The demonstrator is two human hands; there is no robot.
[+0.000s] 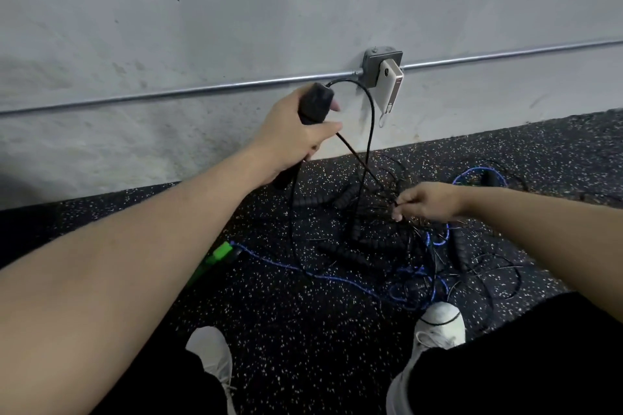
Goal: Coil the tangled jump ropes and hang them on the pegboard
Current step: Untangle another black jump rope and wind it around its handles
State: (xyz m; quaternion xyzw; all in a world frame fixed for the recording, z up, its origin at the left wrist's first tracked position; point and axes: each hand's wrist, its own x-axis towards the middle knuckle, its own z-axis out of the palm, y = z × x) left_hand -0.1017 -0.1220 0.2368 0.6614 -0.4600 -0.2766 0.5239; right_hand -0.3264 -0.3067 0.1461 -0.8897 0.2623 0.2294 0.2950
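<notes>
White shoes [440, 323] edging tangled ropes [387, 246]; left hand [290, 131] gripping black handle [315, 104], right hand [428, 202] pinching cord.

Black handle [312, 108]: middle hidden inside the left hand [290, 133]; only its top and lower tip show. Green handle [210, 261]: lower part hidden behind the left forearm. Rope tangle [377, 239]: black strands merge with the dark speckled floor [286, 313] (count impossible). Right hand [426, 200]: fingertips blurred; which strand they pinch, cannot tell. Both shoes cut off by trousers and the bottom edge.
</notes>
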